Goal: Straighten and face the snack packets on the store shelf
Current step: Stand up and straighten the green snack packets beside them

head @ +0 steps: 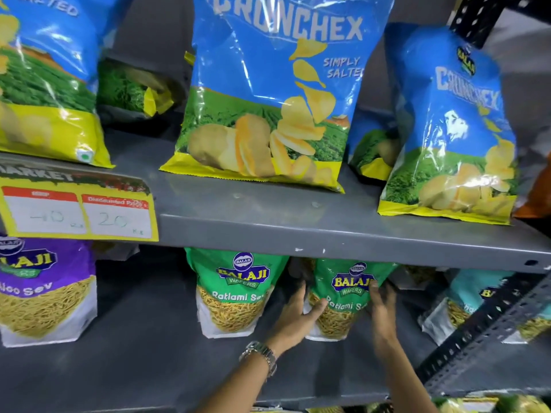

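Note:
On the lower grey shelf (143, 362) a green Ratlami Sev packet (346, 296) stands upright between both my hands. My left hand (296, 315) grips its left edge, thumb across the front. My right hand (383, 308) holds its right edge. A second green Ratlami Sev packet (235, 290) stands just to its left, facing forward. A purple Aloo Sev packet (44, 290) stands at the far left. On the upper shelf (328, 231) stand blue Crunchex chip bags: one in the middle (268, 93), one at the right (453, 126) turned slightly, one at the left (44, 79).
A yellow price tag (77, 213) hangs on the upper shelf's front edge at the left. A perforated black upright (489, 326) crosses the lower right corner. A teal packet (465, 302) stands behind it. More bags sit behind the front row on the upper shelf.

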Action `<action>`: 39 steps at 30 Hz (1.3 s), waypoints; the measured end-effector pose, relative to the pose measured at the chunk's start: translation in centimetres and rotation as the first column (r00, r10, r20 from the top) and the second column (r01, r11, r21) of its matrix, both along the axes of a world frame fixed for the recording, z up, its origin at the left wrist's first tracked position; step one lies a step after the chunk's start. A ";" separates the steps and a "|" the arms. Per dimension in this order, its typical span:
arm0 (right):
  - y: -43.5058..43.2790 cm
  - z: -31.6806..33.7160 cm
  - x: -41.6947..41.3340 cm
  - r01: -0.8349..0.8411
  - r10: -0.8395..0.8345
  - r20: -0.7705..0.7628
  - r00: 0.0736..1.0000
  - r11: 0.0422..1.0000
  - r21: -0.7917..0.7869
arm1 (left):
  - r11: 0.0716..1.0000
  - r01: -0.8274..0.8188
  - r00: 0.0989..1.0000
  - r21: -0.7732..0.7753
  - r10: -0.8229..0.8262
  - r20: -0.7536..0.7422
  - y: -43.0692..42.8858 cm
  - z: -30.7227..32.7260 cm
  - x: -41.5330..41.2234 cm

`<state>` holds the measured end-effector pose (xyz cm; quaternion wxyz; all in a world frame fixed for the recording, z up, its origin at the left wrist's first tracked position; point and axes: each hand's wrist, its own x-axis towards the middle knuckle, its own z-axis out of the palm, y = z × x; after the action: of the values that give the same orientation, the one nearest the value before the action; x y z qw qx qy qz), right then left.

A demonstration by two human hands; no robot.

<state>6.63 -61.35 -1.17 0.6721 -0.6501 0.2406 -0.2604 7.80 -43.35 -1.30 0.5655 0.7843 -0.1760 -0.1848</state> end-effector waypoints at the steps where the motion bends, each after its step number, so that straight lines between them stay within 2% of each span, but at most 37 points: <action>1: 0.0 -0.1 0.0 -0.036 0.036 -0.012 0.999 0.999 -0.019 | 0.998 0.046 0.999 0.035 -0.046 -0.004 -0.1 0.1 0.2; 4: 0.5 -0.3 -0.9 -0.057 0.055 -0.042 0.998 0.997 -0.045 | 0.994 0.112 0.994 0.014 -0.112 -0.003 0.0 -0.2 -0.1; 6: 0.6 -0.6 -2.1 -0.044 0.039 -0.072 0.997 0.997 -0.069 | 0.994 0.102 0.995 -0.036 -0.102 0.006 0.3 -0.6 -0.7; 14: 0.5 -0.9 -7.9 -0.007 -0.009 -0.076 0.997 0.978 -0.207 | 0.997 0.049 0.998 -0.052 -0.047 0.044 0.7 -2.9 -4.4; 22: 0.8 -0.9 -9.9 0.005 -0.021 -0.081 0.996 0.980 -0.201 | 0.998 0.041 0.996 -0.049 -0.037 0.083 0.2 -3.4 -6.6; 24: 2.0 -1.0 -10.3 0.145 -0.150 -0.007 0.989 0.961 -0.236 | 0.995 -0.021 0.995 -0.094 0.030 0.095 0.5 -3.4 -6.9; 26: 4.2 -1.5 -10.9 0.420 -0.378 0.187 0.907 0.848 -0.324 | 0.948 -0.193 0.966 -0.254 0.229 0.122 1.6 -3.7 -7.5; 27: 5.8 -1.8 -11.4 0.467 -0.377 0.291 0.879 0.802 -0.373 | 0.891 -0.306 0.917 -0.336 0.371 0.148 2.4 -3.9 -7.6; 28: 7.4 -2.3 -11.6 0.432 -0.292 0.346 0.892 0.776 -0.459 | 0.811 -0.420 0.833 -0.407 0.523 0.182 3.6 -4.2 -7.4; 29: 9.1 -3.0 -11.4 0.314 -0.142 0.332 0.933 0.770 -0.555 | 0.723 -0.521 0.725 -0.454 0.655 0.212 5.0 -4.5 -6.9; 31: 11.8 -3.7 -9.8 -0.045 0.175 0.136 0.975 0.757 -0.652 | 0.590 -0.647 0.545 -0.483 0.801 0.249 8.1 -4.8 -4.9; 32: 13.2 -3.6 -8.6 -0.188 0.278 0.041 0.960 0.743 -0.642 | 0.578 -0.669 0.509 -0.467 0.814 0.280 9.7 -4.6 -3.8; 33: 14.3 -3.7 -7.1 -0.276 0.331 -0.014 0.944 0.764 -0.583 | 0.593 -0.683 0.502 -0.427 0.805 0.315 11.1 -4.2 -2.8; 34: 15.2 -3.8 -5.3 -0.319 0.349 -0.021 0.937 0.830 -0.458 | 0.613 -0.694 0.515 -0.378 0.789 0.334 12.4 -4.0 -1.9; 35: 15.8 -3.6 -3.4 -0.340 0.349 -0.019 0.937 0.898 -0.280 | 0.642 -0.702 0.551 -0.307 0.764 0.337 13.4 -3.8 -1.0; 36: 16.2 -3.2 -1.8 -0.362 0.361 -0.027 0.932 0.925 -0.115 | 0.686 -0.687 0.611 -0.239 0.724 0.321 14.1 -3.7 -0.3; 37: 16.3 -2.8 -0.3 -0.400 0.400 -0.037 0.916 0.916 -0.012 | 0.736 -0.649 0.691 -0.192 0.676 0.258 14.6 -3.6 0.4; 39: 16.1 -2.6 1.7 -0.519 0.520 -0.030 0.853 0.854 0.036 | 0.828 -0.535 0.831 -0.169 0.552 0.072 15.5 -3.4 1.2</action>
<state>8.30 -45.20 -3.81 0.7212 -0.6868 0.0726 -0.0533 9.02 -27.86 -4.66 0.6374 0.7693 0.0092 0.0433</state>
